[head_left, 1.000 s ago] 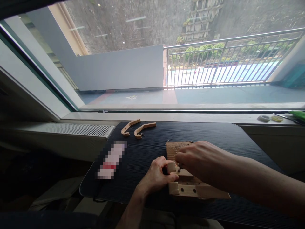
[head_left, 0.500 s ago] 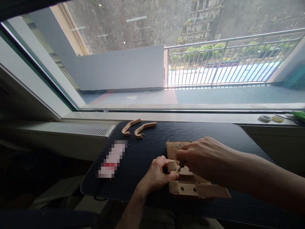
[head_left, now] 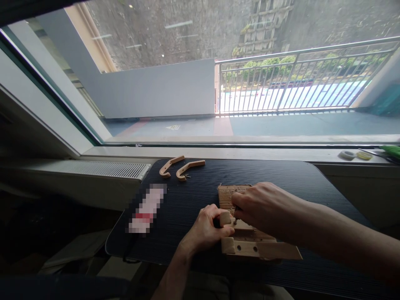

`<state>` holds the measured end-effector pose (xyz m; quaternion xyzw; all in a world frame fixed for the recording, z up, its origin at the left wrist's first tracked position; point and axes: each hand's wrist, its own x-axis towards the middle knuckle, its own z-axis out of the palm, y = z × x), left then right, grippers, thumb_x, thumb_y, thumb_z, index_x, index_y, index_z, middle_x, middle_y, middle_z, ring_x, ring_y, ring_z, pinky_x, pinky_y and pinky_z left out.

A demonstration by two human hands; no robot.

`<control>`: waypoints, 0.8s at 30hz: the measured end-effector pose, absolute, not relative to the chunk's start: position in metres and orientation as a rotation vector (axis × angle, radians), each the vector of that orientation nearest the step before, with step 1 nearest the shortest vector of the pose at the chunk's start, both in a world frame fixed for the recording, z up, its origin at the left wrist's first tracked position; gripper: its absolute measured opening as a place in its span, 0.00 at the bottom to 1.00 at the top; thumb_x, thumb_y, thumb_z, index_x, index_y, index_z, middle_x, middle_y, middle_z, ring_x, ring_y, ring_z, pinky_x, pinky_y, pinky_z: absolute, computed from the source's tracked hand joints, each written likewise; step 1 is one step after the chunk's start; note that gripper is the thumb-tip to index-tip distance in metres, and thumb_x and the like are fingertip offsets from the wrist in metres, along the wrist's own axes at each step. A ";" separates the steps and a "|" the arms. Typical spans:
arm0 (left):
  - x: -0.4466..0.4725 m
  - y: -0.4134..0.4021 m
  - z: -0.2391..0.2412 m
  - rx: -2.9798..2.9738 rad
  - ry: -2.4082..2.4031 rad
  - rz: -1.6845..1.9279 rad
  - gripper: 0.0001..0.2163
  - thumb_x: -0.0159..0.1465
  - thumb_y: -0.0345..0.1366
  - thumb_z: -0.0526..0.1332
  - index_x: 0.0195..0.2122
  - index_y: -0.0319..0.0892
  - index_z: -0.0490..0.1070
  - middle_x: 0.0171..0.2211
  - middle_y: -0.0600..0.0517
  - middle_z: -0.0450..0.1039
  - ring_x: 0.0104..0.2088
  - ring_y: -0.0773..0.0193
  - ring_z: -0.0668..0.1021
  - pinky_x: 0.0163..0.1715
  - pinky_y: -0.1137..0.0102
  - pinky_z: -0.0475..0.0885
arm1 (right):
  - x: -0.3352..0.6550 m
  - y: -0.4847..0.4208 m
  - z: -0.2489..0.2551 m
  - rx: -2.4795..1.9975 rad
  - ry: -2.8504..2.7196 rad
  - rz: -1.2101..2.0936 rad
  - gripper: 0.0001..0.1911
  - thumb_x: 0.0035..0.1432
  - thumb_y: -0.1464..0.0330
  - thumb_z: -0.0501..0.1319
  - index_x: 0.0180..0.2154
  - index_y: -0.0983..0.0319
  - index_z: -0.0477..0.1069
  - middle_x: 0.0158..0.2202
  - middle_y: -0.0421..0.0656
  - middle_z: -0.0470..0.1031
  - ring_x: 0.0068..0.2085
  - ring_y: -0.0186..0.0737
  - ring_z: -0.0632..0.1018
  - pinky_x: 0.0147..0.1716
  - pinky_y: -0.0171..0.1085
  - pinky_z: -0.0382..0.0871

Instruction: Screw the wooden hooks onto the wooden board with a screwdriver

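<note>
A pale wooden board (head_left: pixel 261 248) with drilled holes lies on the black table (head_left: pixel 193 200). My left hand (head_left: pixel 206 230) grips a small wooden piece (head_left: pixel 225 218) standing at the board's left end. Just right of that piece, my right hand (head_left: pixel 262 208) is closed in a pinch on a small dark tool or screw that I cannot make out. A flat brown piece (head_left: pixel 226 193) with loose small bits on it lies just beyond the hands.
Two curved wooden hooks (head_left: pixel 170 165) (head_left: pixel 189 168) lie at the table's far left, with a small screw beside one. A blurred white and red object (head_left: pixel 146 208) rests at the left edge. Tape rolls (head_left: pixel 354 155) sit on the windowsill, right.
My right hand has shifted slightly lower and to the right over the board. The left hand and the board stay where they were.
</note>
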<state>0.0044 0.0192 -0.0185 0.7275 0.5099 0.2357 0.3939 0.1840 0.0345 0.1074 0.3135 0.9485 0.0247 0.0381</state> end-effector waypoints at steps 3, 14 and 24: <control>0.004 0.019 -0.019 1.848 1.296 0.600 0.07 0.52 0.39 0.65 0.32 0.45 0.76 0.32 0.54 0.68 0.38 0.61 0.70 0.43 0.69 0.64 | 0.180 0.034 0.115 1.041 2.881 0.049 0.05 0.55 0.76 0.60 0.27 0.62 0.70 0.21 0.40 0.71 0.21 0.36 0.73 0.17 0.35 0.44; 0.005 0.020 -0.022 1.789 1.269 0.650 0.08 0.52 0.37 0.66 0.33 0.43 0.75 0.33 0.52 0.69 0.38 0.61 0.71 0.40 0.70 0.65 | 0.181 0.029 0.121 0.968 2.861 -0.186 0.10 0.47 0.80 0.62 0.29 0.60 0.72 0.26 0.38 0.73 0.25 0.36 0.72 0.20 0.34 0.46; 0.005 0.020 -0.020 1.832 1.277 0.624 0.06 0.52 0.38 0.66 0.29 0.43 0.74 0.30 0.55 0.67 0.36 0.63 0.70 0.38 0.72 0.64 | 0.188 0.033 0.109 0.856 2.909 0.067 0.08 0.50 0.80 0.59 0.29 0.62 0.70 0.26 0.40 0.71 0.22 0.36 0.69 0.19 0.37 0.44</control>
